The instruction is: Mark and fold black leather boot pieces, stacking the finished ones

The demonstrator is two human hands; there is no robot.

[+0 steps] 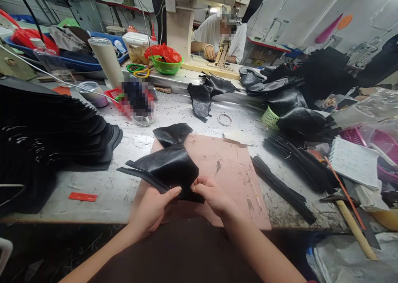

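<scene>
My left hand: I have the left hand (154, 210) closed on the lower edge of the shiny black leather piece (169, 162), thumb on top, beside the dark zipper-like strip along that edge.
My right hand: the right hand (214, 193) pinches the same piece at its lower right corner, fingertips curled in; the two hands are near each other.
Leather piece: in the centre of the frame, held over the left part of the flat pinkish board (230, 162); its left end reaches past the board. Another black flap shows just above it, and I cannot tell whether they are joined.
Under the board: the grey, scuffed desk (107, 200), dotted with scraps.
Left side: a tall stack of black sheets (71, 129), with a small flat red strip (83, 196) near its lower right.
Right side: long black strips (282, 187) beside the board, then a wooden-handled hammer (356, 229) and a spiral notepad (353, 160) with writing.
Beyond the board: more black leather pieces (202, 96) and a white ring-shaped roll (224, 119).
Top of the frame: a green bowl (168, 68) holding red plastic, and a person (203, 36) in a light top seated behind the cream sewing machine (178, 25).
</scene>
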